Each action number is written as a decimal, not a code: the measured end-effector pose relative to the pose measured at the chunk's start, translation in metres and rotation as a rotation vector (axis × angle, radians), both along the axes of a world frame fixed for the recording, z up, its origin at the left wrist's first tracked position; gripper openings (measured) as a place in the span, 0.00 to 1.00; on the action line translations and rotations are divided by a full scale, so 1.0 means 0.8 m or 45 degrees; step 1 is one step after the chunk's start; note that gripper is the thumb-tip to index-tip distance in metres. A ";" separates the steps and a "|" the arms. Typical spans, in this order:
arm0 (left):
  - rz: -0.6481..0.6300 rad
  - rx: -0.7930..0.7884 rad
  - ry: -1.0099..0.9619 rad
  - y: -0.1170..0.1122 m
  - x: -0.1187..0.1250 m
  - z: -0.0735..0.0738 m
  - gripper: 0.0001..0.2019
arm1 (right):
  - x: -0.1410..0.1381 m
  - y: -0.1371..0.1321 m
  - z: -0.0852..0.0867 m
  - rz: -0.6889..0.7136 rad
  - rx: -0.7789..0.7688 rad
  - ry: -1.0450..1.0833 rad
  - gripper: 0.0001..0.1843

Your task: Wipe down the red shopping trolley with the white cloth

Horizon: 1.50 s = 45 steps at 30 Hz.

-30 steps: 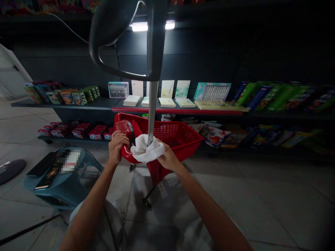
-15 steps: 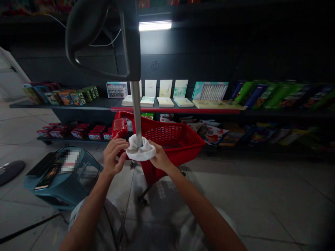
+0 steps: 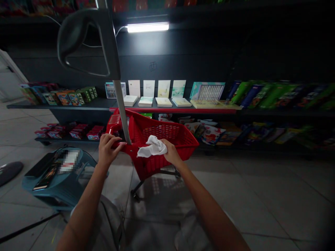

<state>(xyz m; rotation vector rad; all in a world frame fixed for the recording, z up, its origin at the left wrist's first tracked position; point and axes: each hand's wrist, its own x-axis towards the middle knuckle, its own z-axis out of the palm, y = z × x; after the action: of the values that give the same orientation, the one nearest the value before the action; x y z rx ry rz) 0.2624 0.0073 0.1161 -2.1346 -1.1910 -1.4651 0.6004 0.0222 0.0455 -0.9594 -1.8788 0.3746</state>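
The red plastic shopping cart stands in front of me, turned with its basket to the right. My left hand grips the near rim of the cart by its handle end, thumb and fingers closed around the red edge. In my right hand is a crumpled white cloth, held bunched above the cart's near side. A metal pole rises between my hands and the shelf, slightly tilted. On it sits a dark grey loop-shaped handle. The pole's lower end is hidden at the cart rim.
Behind the cart is a dark shelf with books, boxes and snack bags. A lamp shines above. To my left stands a blue stool with a phone and other items on it. A round dark base lies further left.
The white cloth has come away from around the pole and moved right in my right hand. My left hand has closed on the cart rim. The pole now leans and appears further left.
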 end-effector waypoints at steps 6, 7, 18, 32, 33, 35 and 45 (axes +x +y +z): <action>0.024 -0.022 -0.069 0.019 -0.011 -0.002 0.09 | 0.081 0.002 0.002 -0.341 -0.108 -0.442 0.16; 0.043 -0.033 -0.078 0.022 -0.011 -0.003 0.09 | 0.092 0.000 0.005 -0.413 -0.127 -0.508 0.14; 0.215 -0.056 -0.169 0.033 0.002 -0.014 0.13 | 0.043 -0.011 -0.014 -0.538 -0.016 -0.653 0.35; 0.348 -0.136 -0.068 0.042 0.004 -0.010 0.27 | 0.024 0.011 -0.007 -0.577 -0.153 -0.542 0.23; 0.349 -0.139 -0.067 0.043 0.004 -0.010 0.26 | 0.033 0.013 -0.005 -0.621 -0.184 -0.541 0.22; 0.353 -0.140 -0.063 0.045 0.003 -0.010 0.26 | 0.050 0.014 0.001 -0.694 -0.264 -0.554 0.17; 0.306 -0.168 -0.163 0.049 0.011 -0.025 0.28 | 0.076 0.017 -0.005 -0.752 -0.348 -0.576 0.21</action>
<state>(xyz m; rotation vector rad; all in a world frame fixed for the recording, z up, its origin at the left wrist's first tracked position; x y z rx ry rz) 0.2712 0.0462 0.0961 -1.9185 -1.5700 -1.4688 0.6616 0.0355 0.0414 -1.8420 -1.8441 0.0529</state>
